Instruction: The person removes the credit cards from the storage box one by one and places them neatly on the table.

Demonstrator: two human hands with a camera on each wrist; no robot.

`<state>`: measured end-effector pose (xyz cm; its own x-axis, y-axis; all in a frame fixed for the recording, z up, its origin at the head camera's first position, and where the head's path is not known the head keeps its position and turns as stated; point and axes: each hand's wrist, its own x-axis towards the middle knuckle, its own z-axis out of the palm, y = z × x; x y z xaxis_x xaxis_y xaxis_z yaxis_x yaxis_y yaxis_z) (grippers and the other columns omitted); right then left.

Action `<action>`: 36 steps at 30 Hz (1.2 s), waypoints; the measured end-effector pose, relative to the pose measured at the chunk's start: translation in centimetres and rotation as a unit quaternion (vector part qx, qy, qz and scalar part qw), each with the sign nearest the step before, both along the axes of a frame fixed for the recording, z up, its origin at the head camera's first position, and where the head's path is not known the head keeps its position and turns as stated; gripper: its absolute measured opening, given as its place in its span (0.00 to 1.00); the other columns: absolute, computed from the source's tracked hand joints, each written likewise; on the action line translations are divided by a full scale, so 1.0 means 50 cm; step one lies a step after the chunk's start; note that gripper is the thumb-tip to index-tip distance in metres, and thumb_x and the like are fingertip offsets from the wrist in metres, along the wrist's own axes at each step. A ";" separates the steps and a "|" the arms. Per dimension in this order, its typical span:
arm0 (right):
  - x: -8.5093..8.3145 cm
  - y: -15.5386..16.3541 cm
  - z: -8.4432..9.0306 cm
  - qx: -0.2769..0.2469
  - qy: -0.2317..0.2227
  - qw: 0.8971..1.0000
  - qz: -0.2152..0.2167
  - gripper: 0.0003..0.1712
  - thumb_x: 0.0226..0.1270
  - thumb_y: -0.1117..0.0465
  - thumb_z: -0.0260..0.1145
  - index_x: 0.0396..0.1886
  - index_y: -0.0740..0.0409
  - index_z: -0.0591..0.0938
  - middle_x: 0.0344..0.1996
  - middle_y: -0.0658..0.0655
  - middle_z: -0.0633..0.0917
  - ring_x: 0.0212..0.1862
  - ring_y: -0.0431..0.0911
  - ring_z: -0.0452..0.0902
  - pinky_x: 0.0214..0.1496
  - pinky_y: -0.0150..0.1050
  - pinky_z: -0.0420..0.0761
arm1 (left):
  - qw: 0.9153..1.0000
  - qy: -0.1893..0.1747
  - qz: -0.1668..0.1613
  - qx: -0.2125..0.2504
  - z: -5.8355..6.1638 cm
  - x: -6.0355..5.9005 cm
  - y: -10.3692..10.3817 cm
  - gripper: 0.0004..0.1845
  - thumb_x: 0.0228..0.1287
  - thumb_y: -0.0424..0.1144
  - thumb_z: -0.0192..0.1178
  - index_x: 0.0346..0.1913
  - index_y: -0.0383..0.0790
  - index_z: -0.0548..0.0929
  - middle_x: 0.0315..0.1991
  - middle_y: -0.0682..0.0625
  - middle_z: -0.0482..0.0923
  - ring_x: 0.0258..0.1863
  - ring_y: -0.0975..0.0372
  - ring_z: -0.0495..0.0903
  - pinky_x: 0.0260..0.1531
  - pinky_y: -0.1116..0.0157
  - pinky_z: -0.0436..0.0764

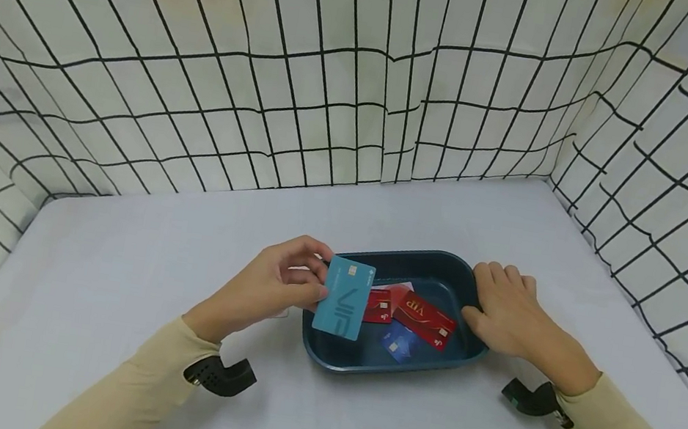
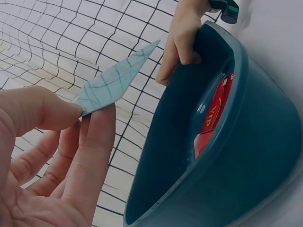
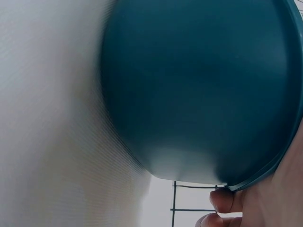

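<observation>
Left hand [image 1: 269, 285] pinches the teal card [image 1: 343, 297] above the tray [image 1: 361, 365]; right hand [image 1: 506, 313] grips the rim, best held steady.

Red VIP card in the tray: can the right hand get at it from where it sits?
Probably yes: the right hand grips the tray rim right beside the red VIP card, which lies uncovered on top.
</observation>
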<state>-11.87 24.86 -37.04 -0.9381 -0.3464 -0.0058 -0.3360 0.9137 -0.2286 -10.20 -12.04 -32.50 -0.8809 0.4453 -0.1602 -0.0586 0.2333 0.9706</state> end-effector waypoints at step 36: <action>0.000 0.000 0.000 0.027 0.048 0.998 0.021 0.13 0.63 0.56 0.60 0.41 0.59 0.72 0.33 0.55 0.71 0.40 0.52 0.63 0.44 0.49 0.61 | 0.996 0.021 0.081 0.030 -0.033 0.040 -0.098 0.22 0.70 0.33 0.64 0.63 0.44 0.72 0.46 0.51 0.78 0.37 0.65 0.85 0.43 0.60 0.89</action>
